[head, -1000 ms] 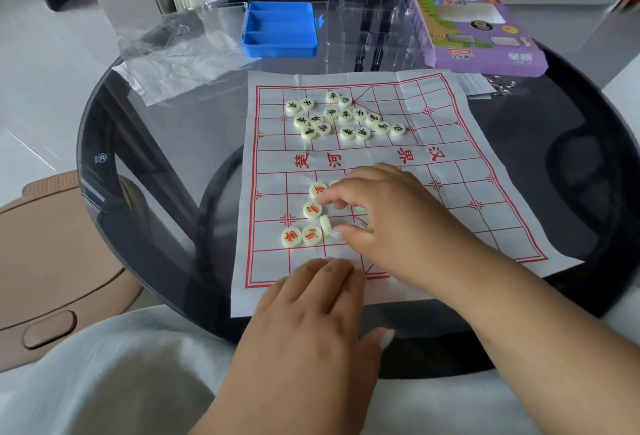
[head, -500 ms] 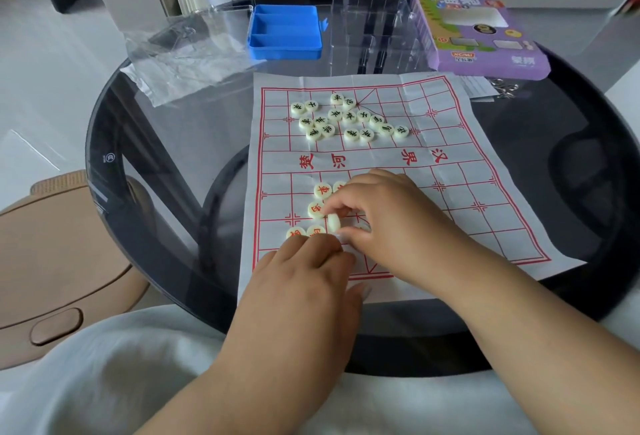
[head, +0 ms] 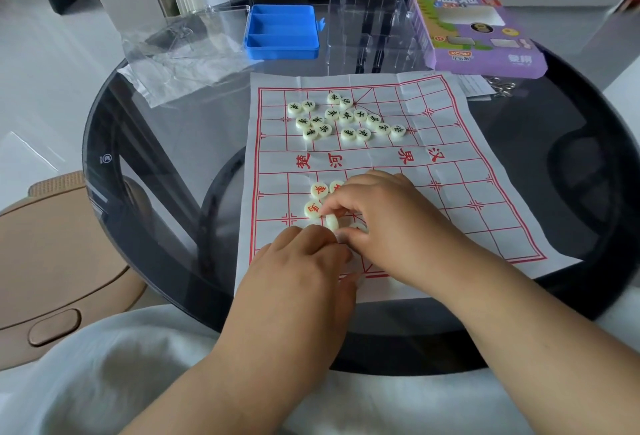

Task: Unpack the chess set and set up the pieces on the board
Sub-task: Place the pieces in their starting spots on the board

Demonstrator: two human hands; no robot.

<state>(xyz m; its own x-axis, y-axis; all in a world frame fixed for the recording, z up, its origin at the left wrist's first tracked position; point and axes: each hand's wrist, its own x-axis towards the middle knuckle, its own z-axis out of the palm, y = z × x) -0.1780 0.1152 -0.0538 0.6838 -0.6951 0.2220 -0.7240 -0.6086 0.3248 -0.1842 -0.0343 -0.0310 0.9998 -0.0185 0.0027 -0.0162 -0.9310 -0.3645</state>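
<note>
A cream disc-shaped piece (head: 331, 222) is pinched on edge between the thumb and forefinger of the right hand (head: 388, 223), flat faces turned sideways, at lower centre of the paper board (head: 485, 171). The left hand (head: 301, 279) lies just below it, fingers bent over red-marked pieces (head: 317, 199); its hold cannot be told. Black-marked pieces (head: 346, 118) are clustered above. A blue tray (head: 282, 33) and purple box (head: 481, 36) sit beyond.

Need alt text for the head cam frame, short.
Two hands work among red-lettered chess pieces on a paper board on a round glass table; the right hand pinches one piece on edge, the left hand beside it. Black-lettered pieces cluster at the far side.
</note>
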